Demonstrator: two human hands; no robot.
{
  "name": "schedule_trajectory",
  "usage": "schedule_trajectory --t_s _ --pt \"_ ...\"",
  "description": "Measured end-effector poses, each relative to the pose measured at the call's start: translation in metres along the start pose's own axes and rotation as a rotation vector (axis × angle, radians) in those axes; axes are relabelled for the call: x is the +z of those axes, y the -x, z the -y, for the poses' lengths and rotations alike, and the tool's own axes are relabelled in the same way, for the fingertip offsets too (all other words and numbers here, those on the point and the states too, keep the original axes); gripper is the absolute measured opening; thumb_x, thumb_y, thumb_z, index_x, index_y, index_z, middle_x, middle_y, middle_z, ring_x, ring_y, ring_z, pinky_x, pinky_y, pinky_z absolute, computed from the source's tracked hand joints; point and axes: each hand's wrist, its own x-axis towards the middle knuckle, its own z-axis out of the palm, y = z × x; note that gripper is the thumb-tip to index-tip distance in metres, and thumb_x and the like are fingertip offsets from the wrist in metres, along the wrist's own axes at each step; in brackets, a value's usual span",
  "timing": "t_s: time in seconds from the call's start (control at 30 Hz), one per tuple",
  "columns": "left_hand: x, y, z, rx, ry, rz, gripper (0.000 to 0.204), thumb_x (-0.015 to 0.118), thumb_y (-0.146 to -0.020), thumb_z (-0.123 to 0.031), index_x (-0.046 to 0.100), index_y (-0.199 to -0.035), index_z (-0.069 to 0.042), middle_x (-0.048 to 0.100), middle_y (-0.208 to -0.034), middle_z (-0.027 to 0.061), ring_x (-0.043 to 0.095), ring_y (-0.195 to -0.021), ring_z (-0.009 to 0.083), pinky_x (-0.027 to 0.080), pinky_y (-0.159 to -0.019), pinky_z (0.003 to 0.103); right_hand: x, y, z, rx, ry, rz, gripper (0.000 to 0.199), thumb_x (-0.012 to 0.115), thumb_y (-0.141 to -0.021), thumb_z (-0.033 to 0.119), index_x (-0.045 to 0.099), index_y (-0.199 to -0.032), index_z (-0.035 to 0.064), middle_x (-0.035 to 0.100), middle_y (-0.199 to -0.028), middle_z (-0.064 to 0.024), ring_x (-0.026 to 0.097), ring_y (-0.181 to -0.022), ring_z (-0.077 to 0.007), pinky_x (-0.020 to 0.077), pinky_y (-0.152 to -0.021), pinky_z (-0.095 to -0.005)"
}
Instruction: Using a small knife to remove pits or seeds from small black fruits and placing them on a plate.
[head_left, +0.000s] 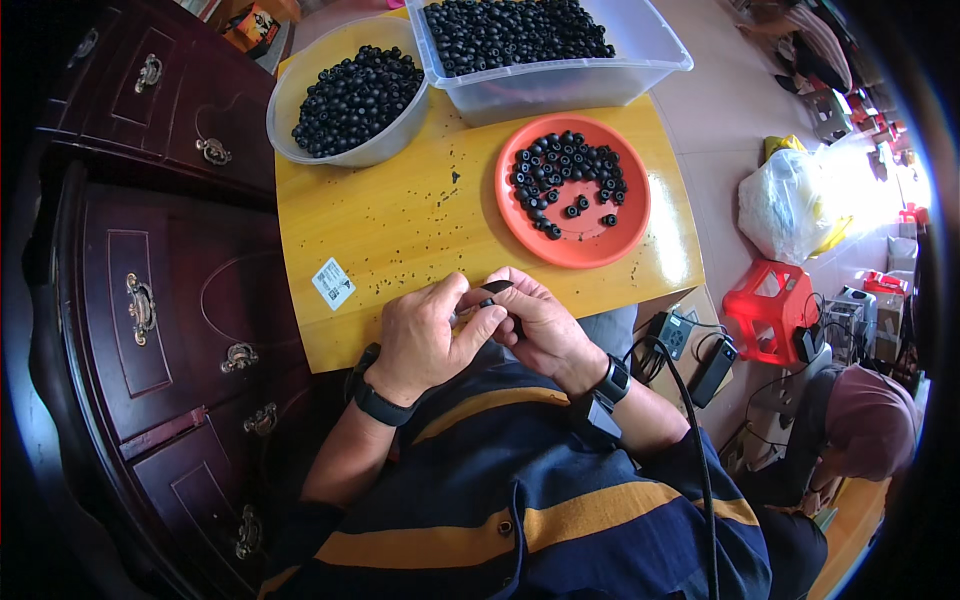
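My left hand [425,330] and my right hand [545,330] meet in front of my body, at the near edge of the yellow table. Both have their fingers closed. Between the fingertips of my left hand is a small black ring-shaped part [487,303]. A slim dark piece [497,287] shows at my right thumb and seems to run into that palm; its kind is mostly hidden. Beyond my hands, slightly right, an orange-red round plate [630,235] carries several black ring-shaped parts [560,165], some with their holes facing up.
A translucent round bowl [285,140] and a clear rectangular bin [560,85] of black parts stand at the table's far side. Dark crumbs and a white label [333,284] mark the yellow tabletop [400,240]. Wooden drawers [200,300] flank the left; a red stool [770,310] and another person [860,430] are right.
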Motion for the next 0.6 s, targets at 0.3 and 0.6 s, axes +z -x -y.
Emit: schedule_trajectory --t_s 0.3,0.6 --pt "0.005 0.002 0.004 -0.020 0.058 0.035 0.036 0.071 -0.092 -0.035 0.058 -0.081 -0.004 0.068 -0.070 0.0124 0.067 -0.061 0.0311 0.051 -0.054 0.038 0.000 0.002 0.001 0.000 0.048 -0.009 0.007 0.059 -0.102 0.014 0.059 -0.096 0.0106 0.064 -0.082 0.0011 0.049 -0.058 -0.0012 0.0400 -0.050 -0.0158" --pt "0.014 0.002 0.000 -0.012 -0.025 0.030 0.034 0.069 -0.094 -0.036 0.061 -0.080 -0.006 0.066 -0.065 0.0108 0.068 -0.061 0.0316 0.050 -0.052 0.040 0.001 0.003 0.005 0.008 0.008 -0.132 0.005 0.058 -0.101 0.010 0.059 -0.096 0.0096 0.065 -0.081 -0.0017 0.050 -0.055 -0.0034 0.0420 -0.050 -0.0177"
